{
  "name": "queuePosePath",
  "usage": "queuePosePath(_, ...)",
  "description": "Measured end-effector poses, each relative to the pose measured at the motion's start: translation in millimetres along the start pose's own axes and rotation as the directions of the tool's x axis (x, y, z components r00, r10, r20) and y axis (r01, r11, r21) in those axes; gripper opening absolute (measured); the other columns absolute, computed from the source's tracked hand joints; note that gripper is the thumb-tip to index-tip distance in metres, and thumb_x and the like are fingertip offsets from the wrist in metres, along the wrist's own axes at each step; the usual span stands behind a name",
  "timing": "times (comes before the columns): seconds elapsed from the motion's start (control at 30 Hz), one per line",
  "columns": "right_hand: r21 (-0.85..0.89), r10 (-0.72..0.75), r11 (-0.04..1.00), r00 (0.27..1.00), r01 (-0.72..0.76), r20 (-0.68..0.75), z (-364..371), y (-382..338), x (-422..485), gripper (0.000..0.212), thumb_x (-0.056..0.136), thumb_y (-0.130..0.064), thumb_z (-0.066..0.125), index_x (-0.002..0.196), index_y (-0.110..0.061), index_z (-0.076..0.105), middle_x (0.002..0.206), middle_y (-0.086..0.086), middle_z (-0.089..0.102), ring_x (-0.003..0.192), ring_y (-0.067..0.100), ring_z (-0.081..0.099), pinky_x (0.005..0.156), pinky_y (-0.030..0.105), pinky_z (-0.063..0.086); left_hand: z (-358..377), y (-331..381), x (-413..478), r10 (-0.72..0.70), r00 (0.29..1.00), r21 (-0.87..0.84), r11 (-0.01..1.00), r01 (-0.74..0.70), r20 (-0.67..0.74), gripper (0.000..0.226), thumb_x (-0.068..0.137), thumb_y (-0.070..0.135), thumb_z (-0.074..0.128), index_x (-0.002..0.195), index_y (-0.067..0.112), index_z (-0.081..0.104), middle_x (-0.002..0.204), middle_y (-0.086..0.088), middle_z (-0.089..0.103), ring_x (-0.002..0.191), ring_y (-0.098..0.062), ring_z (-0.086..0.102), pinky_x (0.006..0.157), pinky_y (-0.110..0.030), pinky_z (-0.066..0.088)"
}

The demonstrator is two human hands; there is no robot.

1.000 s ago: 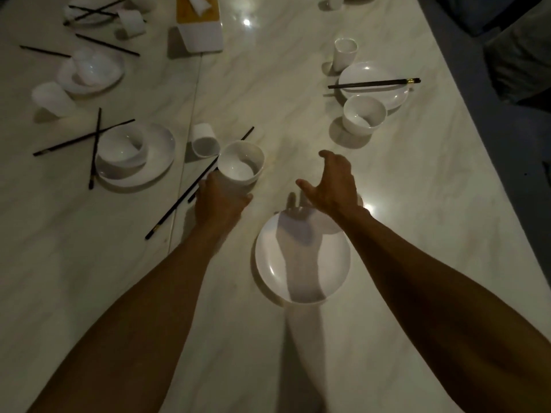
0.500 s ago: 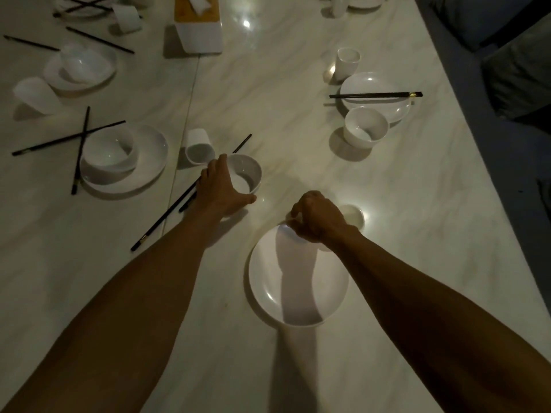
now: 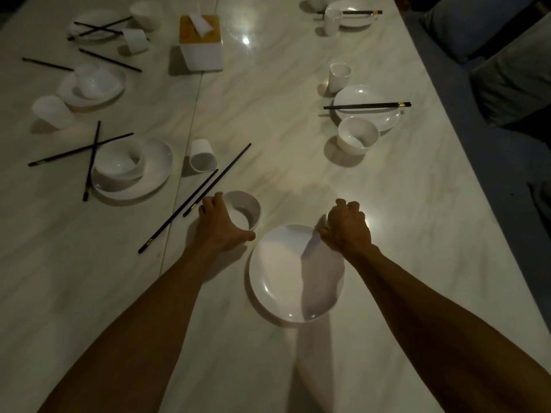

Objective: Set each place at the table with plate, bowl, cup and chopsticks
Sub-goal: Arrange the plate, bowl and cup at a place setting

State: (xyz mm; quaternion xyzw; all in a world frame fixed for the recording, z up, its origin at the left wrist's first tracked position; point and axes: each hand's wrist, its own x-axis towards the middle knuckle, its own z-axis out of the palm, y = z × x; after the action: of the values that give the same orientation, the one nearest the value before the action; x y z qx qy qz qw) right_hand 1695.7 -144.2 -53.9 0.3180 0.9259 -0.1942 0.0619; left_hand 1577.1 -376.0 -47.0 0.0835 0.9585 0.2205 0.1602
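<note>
Marble counter [image 3: 402, 219], dim light. Gripping a white bowl [image 3: 247, 207] with the left hand [image 3: 222, 226], thumb hooking the near rim and fingers [image 3: 210, 203] clamping the far-left side, holding it upright on the counter just far-left of the near plate [image 3: 286, 287]. Curling the right hand [image 3: 347, 229] over a small white cup [image 3: 327, 219] at that plate's far-right rim, fingers clamping round it and hiding nearly all of it. Seeing black chopsticks [image 3: 208, 184] lying slantwise just left of the bowl, close beside the left hand. Seeing a laid place farther right: far plate [image 3: 372, 120] carrying far chopsticks [image 3: 366, 106] across it, second bowl [image 3: 357, 138] touching its near-left rim, upright cup [image 3: 340, 77] beyond. Seeing a tipped cup [image 3: 202, 158] lying on its side far-left of the bowl, and a tissue box [image 3: 202, 52] beyond.
</note>
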Motion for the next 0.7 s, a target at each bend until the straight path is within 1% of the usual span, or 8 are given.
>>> queuePosePath(0.03,0.029,-0.008,1.0,1.0,0.009,-0.019,2,2,-1,0.04,0.082,-0.032,0.061,0.11,-0.005,0.053,0.116,0.014,0.048,0.105,0.039,0.053,0.066,0.033,0.039,1,-2,-4,-0.001,1.0,-0.011,1.0,0.001,0.004,0.124,0.052,0.042,0.091,0.147,0.014,0.017,0.147,-0.012,0.024,0.135,-0.03,0.027,0.101,-0.042,0.04)
queuePosePath(0.07,0.088,0.004,0.996,1.0,-0.001,-0.029,3,3,-3,0.049,0.08,-0.031,0.066,0.119,-0.005,0.05,0.121,0.014,0.045,0.108,0.039,0.052,0.069,0.034,0.042,1,-3,-7,-0.006,1.0,-0.027,1.0,0.007,0.011,0.124,0.052,0.043,0.091,0.147,0.015,0.017,0.147,-0.012,0.024,0.135,-0.03,0.028,0.102,-0.042,0.04)
queuePosePath(0.13,0.249,0.061,0.967,0.997,-0.048,-0.041,3,4,-9,0.081,0.074,-0.029,0.077,0.139,-0.008,0.033,0.133,0.016,0.038,0.116,0.038,0.049,0.081,0.039,0.047,1,-7,-14,-0.011,0.999,-0.054,0.998,0.012,0.03,0.126,0.05,0.044,0.092,0.148,0.017,0.017,0.147,-0.011,0.023,0.136,-0.03,0.027,0.104,-0.044,0.039)
queuePosePath(0.2,0.368,0.112,0.926,0.992,-0.087,-0.048,3,6,-18,0.096,0.073,-0.031,0.08,0.145,-0.01,0.022,0.14,0.016,0.033,0.12,0.037,0.048,0.088,0.036,0.047,1,-8,-21,0.004,0.998,-0.068,0.998,0.0,0.061,0.131,0.048,0.046,0.093,0.15,0.018,0.016,0.149,-0.011,0.02,0.138,-0.03,0.025,0.106,-0.045,0.037)
queuePosePath(0.33,0.522,0.161,0.844,0.986,-0.119,-0.035,11,13,-31,0.103,0.068,-0.026,0.085,0.147,-0.013,0.021,0.137,0.014,0.037,0.12,0.031,0.049,0.087,0.029,0.043,5,-6,-33,0.0,0.997,-0.121,0.993,0.009,0.076,0.138,0.047,0.049,0.092,0.153,0.018,0.009,0.155,-0.009,0.014,0.142,-0.029,0.02,0.111,-0.048,0.033)
queuePosePath(0.5,0.572,0.197,0.807,0.98,-0.148,-0.024,8,16,-37,0.112,0.065,-0.017,0.087,0.149,-0.01,0.014,0.137,0.015,0.04,0.122,0.029,0.049,0.093,0.036,0.047,9,-10,-41,-0.016,1.0,-0.194,0.981,0.019,0.016,0.133,0.049,0.043,0.093,0.152,0.017,0.014,0.153,-0.009,0.02,0.14,-0.028,0.027,0.108,-0.044,0.035)
queuePosePath(0.63,0.58,0.257,0.785,0.966,-0.218,0.015,8,23,-44,0.107,0.069,-0.021,0.085,0.148,-0.005,0.015,0.127,0.017,0.056,0.114,0.032,0.058,0.081,0.031,0.046,10,-9,-45,-0.042,0.999,-0.256,0.966,0.043,0.008,0.131,0.05,0.038,0.094,0.152,0.018,0.015,0.151,-0.011,0.026,0.137,-0.03,0.034,0.105,-0.044,0.039)
queuePosePath(0.7,0.588,0.282,0.765,0.957,-0.264,0.064,9,26,-48,0.106,0.073,-0.026,0.084,0.149,-0.004,0.014,0.124,0.018,0.059,0.11,0.033,0.061,0.081,0.032,0.047,11,-7,-47,-0.054,0.999,-0.292,0.955,0.054,0.008,0.132,0.051,0.037,0.094,0.153,0.018,0.013,0.152,-0.012,0.027,0.138,-0.031,0.034,0.105,-0.043,0.038)
